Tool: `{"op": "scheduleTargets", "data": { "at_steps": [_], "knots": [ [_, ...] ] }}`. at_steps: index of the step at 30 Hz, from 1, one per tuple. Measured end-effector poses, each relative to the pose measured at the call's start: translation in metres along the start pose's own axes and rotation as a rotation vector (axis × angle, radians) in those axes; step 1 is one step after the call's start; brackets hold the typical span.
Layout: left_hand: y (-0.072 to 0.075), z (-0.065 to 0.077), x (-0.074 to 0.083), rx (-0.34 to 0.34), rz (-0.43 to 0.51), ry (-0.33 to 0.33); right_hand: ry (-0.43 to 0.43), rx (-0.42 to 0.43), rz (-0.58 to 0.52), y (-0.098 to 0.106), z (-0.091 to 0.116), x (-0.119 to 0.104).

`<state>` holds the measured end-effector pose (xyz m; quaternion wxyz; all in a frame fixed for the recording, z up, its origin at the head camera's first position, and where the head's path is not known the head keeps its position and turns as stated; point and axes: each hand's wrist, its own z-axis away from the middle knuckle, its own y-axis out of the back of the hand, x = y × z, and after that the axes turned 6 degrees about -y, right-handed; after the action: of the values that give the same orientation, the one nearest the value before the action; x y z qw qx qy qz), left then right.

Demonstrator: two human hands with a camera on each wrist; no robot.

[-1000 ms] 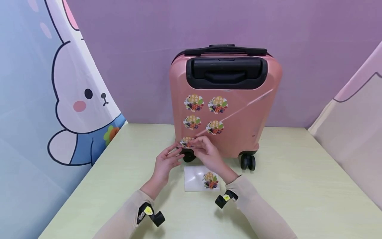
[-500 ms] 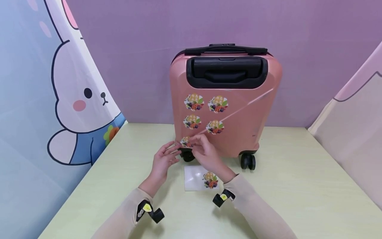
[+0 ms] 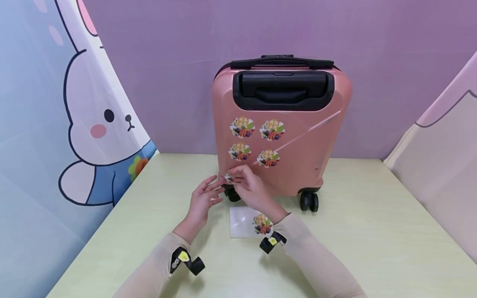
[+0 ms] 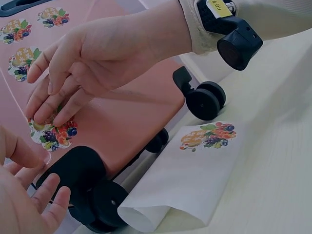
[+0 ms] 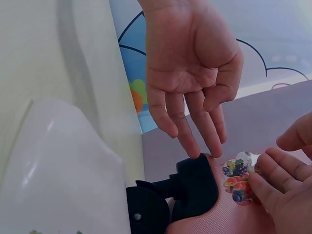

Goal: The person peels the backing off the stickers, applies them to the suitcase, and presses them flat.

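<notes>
A pink suitcase (image 3: pixel 298 165) stands upright with its handle side facing me. Several round fruit stickers are on its shell, one of them a top-left sticker (image 3: pixel 242 127). Fingers of my right hand (image 3: pixel 255 192) lie across the lowest sticker (image 4: pixel 51 137), near the bottom left corner, and press it against the shell; they hide its upper part. My left hand (image 3: pixel 201 203) is held with fingers extended, its fingertips right at the suitcase's corner beside that sticker. In the right wrist view, the left hand's palm (image 5: pixel 185 63) shows nothing in it.
In front of the suitcase, a white backing sheet (image 3: pixel 241 223) lies on the pale table (image 3: pixel 372 231), bearing one fruit sticker (image 3: pixel 262 224); one end curls up. Black wheels (image 3: pixel 309 202) are under the suitcase. A purple backdrop (image 3: pixel 372 82) rises behind, and a rabbit-print cloth (image 3: pixel 100 91) hangs left.
My right hand has moved slightly left across the lowest sticker, covering more of it. The left hand has drawn a little to the left. The suitcase and backing sheet stay put.
</notes>
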<state>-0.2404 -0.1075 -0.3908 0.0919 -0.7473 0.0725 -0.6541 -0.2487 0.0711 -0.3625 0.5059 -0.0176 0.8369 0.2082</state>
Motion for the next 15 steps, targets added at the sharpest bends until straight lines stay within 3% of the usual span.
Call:
{"op": "scheduleTargets", "data": {
  "at_steps": [9,15],
  "knots": [
    [0.003,0.000,-0.001,0.000,-0.001,-0.004,0.058,-0.082,0.036,-0.006,-0.002,0.013],
    [0.005,-0.001,-0.003,-0.009,-0.006,-0.003,0.000,-0.112,0.044,-0.004,0.003,0.023]
  ]
}}
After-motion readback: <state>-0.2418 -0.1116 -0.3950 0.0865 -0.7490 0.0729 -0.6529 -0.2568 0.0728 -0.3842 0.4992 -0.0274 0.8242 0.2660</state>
